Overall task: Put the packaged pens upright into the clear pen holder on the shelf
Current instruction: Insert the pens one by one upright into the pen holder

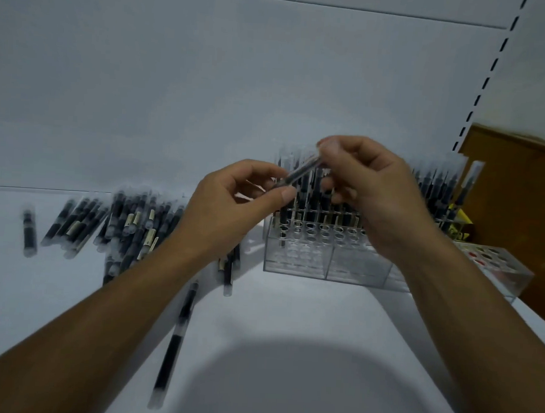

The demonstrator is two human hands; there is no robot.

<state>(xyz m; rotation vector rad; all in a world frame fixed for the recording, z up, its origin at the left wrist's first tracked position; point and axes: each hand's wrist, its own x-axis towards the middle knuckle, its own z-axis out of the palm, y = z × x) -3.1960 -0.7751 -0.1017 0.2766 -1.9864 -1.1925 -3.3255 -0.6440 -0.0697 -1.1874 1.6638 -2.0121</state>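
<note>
A: Hands?
B: Left hand (233,204) pinches the lower end of one packaged pen (301,170) between thumb and fingertips. Right hand (369,195) pinches its upper end, fingers curled.
A: Pen position?
B: Tilted, held in the air above the clear pen holder (297,258). Not in a hole.
A: Holder?
B: Stands on the shelf (290,317). Upright pens (433,186) fill the back rows and the front holes are open.
A: Remaining stock?
B: Pile of packaged pens (131,227) lies left of the holder, with a loose pen (175,343) nearer the camera. Image blurred.
</note>
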